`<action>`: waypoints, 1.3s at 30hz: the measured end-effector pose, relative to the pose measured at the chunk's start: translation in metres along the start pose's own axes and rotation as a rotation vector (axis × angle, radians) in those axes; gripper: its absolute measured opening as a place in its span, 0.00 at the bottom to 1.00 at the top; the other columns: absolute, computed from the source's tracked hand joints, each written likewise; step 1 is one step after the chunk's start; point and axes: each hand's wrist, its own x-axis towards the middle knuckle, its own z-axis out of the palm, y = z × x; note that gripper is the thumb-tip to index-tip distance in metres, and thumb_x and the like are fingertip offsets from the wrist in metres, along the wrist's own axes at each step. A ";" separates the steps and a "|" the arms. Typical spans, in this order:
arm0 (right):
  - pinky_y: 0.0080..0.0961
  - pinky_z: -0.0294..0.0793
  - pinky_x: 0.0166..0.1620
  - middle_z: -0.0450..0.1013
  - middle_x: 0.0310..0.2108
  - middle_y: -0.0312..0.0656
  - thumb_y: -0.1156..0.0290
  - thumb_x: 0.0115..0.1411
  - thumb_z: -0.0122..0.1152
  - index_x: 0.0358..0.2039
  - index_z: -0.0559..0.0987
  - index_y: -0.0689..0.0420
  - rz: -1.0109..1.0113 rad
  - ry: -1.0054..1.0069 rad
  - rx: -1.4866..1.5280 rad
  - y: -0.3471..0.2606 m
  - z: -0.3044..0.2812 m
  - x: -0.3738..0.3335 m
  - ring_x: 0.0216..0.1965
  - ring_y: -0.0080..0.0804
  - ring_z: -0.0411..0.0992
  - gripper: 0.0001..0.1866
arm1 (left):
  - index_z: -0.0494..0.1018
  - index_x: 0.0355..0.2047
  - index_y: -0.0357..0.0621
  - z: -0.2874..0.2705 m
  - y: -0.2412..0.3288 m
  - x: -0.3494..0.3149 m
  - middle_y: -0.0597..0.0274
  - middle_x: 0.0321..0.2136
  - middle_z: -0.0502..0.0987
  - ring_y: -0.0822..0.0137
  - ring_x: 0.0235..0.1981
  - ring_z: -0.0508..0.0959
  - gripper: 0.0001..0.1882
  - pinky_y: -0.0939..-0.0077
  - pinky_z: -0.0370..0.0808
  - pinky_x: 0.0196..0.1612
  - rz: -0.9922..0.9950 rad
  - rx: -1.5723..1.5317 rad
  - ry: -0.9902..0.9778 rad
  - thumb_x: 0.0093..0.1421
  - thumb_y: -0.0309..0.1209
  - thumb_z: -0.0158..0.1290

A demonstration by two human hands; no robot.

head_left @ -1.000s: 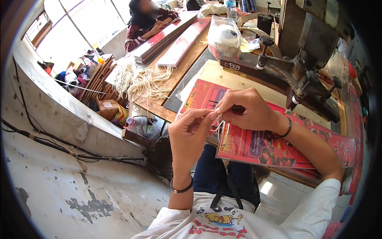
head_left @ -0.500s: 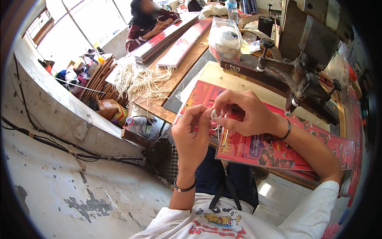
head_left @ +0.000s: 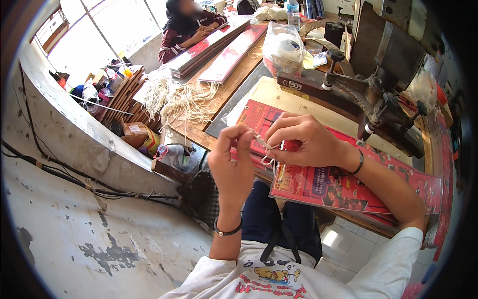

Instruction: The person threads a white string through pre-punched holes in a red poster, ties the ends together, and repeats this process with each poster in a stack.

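Note:
A thin white cord [head_left: 263, 142] stretches between my two hands, with a loop hanging below it. My left hand [head_left: 232, 164] pinches one end between thumb and forefinger. Thumb and fingers of my right hand [head_left: 309, 142] are closed on the cord a short way to the right. The cord's loop hangs at the left edge of a red laminated menu sheet [head_left: 326, 187], which lies under my right wrist and forearm. Behind my hands lies another red laminated sheet [head_left: 259, 115], partly covered by my fingers.
A dark metal machine with knobs [head_left: 371, 97] stands at the right. Bundled white cords [head_left: 174, 99] hang over the table's left side. Beyond are stacked long red panels [head_left: 234, 55], a plastic bag [head_left: 283, 47] and a bottle [head_left: 293, 14]. Another person [head_left: 186, 32] sits at the far left.
My left hand has moved slightly left and up, away from my right. The cord, bunched in a small knot-like loop before, is now drawn out between the fingertips.

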 end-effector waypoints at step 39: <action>0.24 0.73 0.31 0.79 0.33 0.41 0.72 0.61 0.66 0.39 0.82 0.59 0.086 0.155 0.013 -0.002 -0.001 -0.004 0.27 0.28 0.74 0.07 | 0.78 0.44 0.31 -0.001 0.004 -0.006 0.64 0.30 0.81 0.80 0.29 0.79 0.11 0.87 0.75 0.30 -0.200 -0.243 -0.101 0.62 0.24 0.61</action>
